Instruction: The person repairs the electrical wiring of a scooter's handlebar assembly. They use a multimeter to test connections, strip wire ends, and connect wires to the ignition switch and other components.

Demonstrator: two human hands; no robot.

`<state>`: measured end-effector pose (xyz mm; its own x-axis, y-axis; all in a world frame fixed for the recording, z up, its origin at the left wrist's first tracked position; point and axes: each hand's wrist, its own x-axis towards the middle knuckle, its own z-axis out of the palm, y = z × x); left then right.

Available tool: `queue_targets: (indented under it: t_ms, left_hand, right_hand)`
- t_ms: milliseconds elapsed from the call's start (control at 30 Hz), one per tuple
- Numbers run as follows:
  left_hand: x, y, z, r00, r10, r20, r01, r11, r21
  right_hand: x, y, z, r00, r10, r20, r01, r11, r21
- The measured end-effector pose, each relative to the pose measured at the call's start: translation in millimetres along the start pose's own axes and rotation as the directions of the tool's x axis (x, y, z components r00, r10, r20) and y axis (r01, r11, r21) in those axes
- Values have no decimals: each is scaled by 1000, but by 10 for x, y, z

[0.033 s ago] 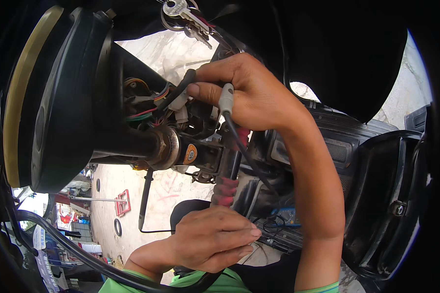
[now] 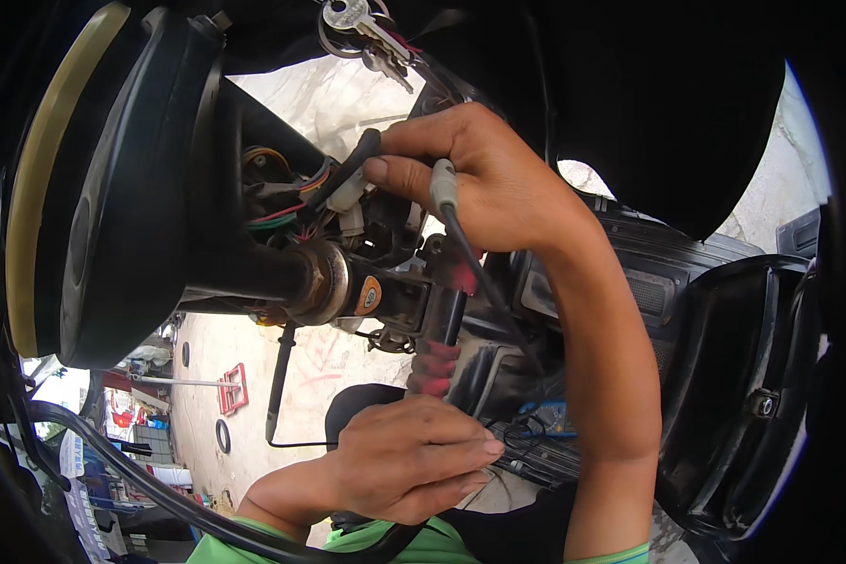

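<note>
Left hand (image 2: pixel 414 461): back upward, fingers close together and pointing right; its underside is hidden, so whether it grips anything cannot be told.
Right hand (image 2: pixel 489 183): thumb and forefinger pinch a slim black rod-shaped piece (image 2: pixel 355 162).
Housing: large, rounded, black housing (image 2: pixel 150 188) at far left, with a cream-yellow curved rim (image 2: pixel 61 179).
Wires: red, green, orange and blue thin wires (image 2: pixel 273 221) in the opening right of the housing.
Pinched piece: angles down-left from the fingertips toward these wires, next to a small white plastic connector (image 2: pixel 348 195); contact is unclear.
Collar: round, worn metal collar (image 2: pixel 327 284) below the wires.
Keys: silver metal keys (image 2: pixel 371 33) on a ring, at the top edge.
Grip: red-and-black ribbed grip (image 2: pixel 433 367) just above the left hand.
Lead: black cable with a grey cylindrical end (image 2: pixel 444 185), lying against the right hand.
Meter: blue boxy meter (image 2: pixel 556 418), partly behind the right forearm.
</note>
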<state>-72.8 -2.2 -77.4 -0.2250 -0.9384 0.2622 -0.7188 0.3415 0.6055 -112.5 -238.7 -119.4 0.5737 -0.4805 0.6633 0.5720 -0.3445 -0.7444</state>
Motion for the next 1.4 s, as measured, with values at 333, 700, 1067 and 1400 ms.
queue_targets:
  t_ms: [333, 700, 1067, 1400]
  left_hand:
    - [10, -17, 2, 1000, 7, 19, -7, 1000, -20]
    - [17, 18, -26, 997, -43, 60, 45, 999, -24]
    - [8, 41, -61, 989, -93, 111, 90, 995, 32]
    - [26, 64, -54, 993, -83, 81, 82, 996, 17]
  right_hand:
    - [22, 16, 76, 993, -79, -92, 65, 987, -150]
    - [18, 66, 206, 969, -116, -218, 68, 974, -215]
    - [-60, 39, 173, 973, -101, -209, 62, 981, -186]
    - [-74, 34, 169, 974, -94, -204, 54, 979, -197]
